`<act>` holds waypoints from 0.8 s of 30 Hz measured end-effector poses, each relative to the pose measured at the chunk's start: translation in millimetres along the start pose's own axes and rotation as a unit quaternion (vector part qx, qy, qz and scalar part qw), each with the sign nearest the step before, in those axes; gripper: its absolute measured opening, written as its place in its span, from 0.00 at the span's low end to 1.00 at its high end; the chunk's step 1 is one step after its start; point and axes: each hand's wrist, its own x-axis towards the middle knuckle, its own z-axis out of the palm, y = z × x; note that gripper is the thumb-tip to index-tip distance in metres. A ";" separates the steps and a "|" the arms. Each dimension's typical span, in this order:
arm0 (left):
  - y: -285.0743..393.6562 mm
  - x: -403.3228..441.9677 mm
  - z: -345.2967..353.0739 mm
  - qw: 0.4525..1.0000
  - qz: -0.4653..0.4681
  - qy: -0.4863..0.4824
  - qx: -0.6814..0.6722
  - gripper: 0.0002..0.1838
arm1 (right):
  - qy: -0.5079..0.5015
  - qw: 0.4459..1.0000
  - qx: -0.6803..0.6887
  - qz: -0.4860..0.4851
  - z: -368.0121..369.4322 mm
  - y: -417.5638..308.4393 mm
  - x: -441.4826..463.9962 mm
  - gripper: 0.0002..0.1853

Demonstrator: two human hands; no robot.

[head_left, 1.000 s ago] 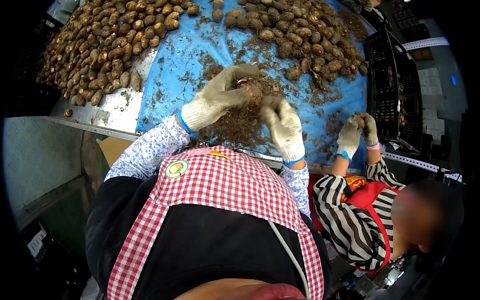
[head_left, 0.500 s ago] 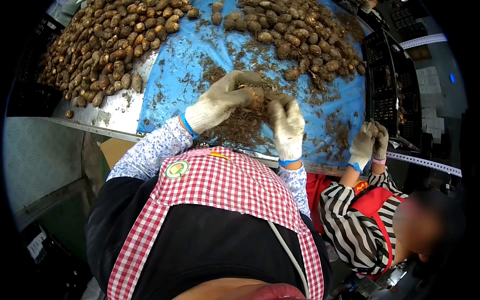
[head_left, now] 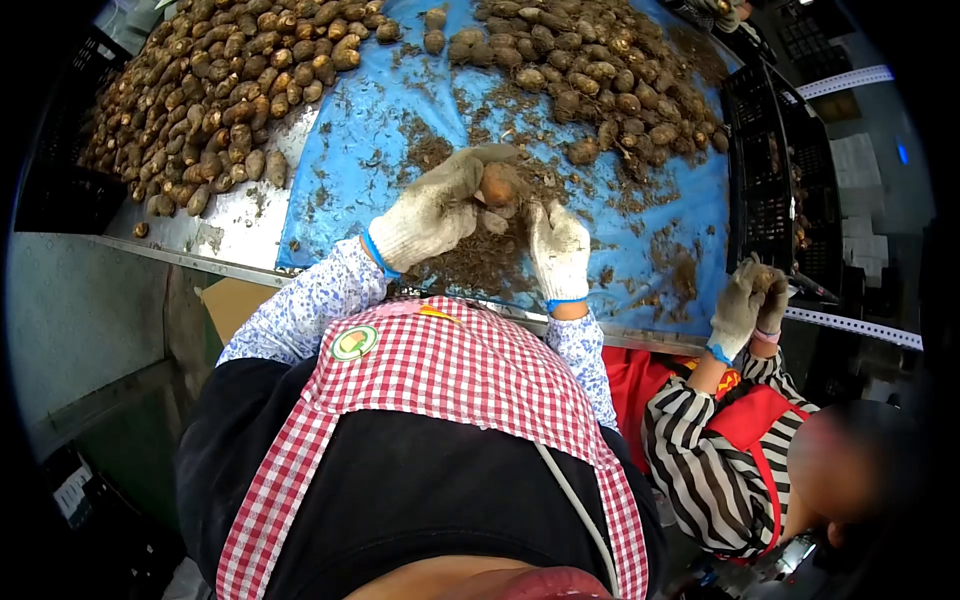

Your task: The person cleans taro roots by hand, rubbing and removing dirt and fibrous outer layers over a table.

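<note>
My left hand (head_left: 432,208), in a soiled white work glove, is wrapped round a brown taro corm (head_left: 499,186) with its orange-brown end showing. Just to the right, my gloved right hand (head_left: 560,248) has its fingers drawn together by the corm's lower right side; whether they pinch root fibres or touch the corm I cannot make out. Below both hands lies a heap of dark root fibres and soil (head_left: 470,262) on the blue sheet (head_left: 350,190).
A pile of cleaner taros (head_left: 215,100) covers the metal table at left. Hairy, soil-covered taros (head_left: 610,75) are heaped at back right. Black crates (head_left: 785,170) stand along the right edge. At right, a co-worker's gloved hands (head_left: 748,300) hold a small brown object.
The corm has been turned so its orange-brown end faces up more. My right hand has shifted slightly down and left. The co-worker's hands have moved slightly down and right.
</note>
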 end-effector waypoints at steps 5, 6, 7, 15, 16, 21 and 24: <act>-29.0 3.0 -6.1 0.959 -0.121 0.052 -0.250 0.24 | -0.019 0.996 -0.015 -0.087 -10.5 -6.3 2.4 0.12; -32.6 3.4 -6.7 0.944 -0.131 0.056 -0.299 0.21 | 0.012 0.992 -0.062 -0.108 -5.4 -0.5 -0.4 0.12; -45.2 4.2 -11.1 0.903 -0.140 0.048 -0.404 0.20 | 0.042 0.985 -0.109 -0.128 -2.4 3.8 -2.4 0.12; -52.9 3.5 -8.8 0.884 -0.174 0.019 -0.433 0.26 | -0.042 0.989 -0.128 -0.055 -19.4 -8.7 3.2 0.09; -55.2 2.4 -9.7 0.889 -0.167 0.012 -0.427 0.26 | -0.070 0.986 -0.151 -0.030 -24.0 -15.2 5.6 0.09; -38.6 4.2 -8.6 0.958 -0.117 0.032 -0.261 0.30 | -0.036 0.998 -0.057 -0.013 -33.3 -31.0 8.7 0.13; -39.0 8.0 -8.2 0.968 -0.126 0.051 -0.209 0.31 | -0.018 0.999 0.029 -0.021 -35.8 -30.1 11.2 0.16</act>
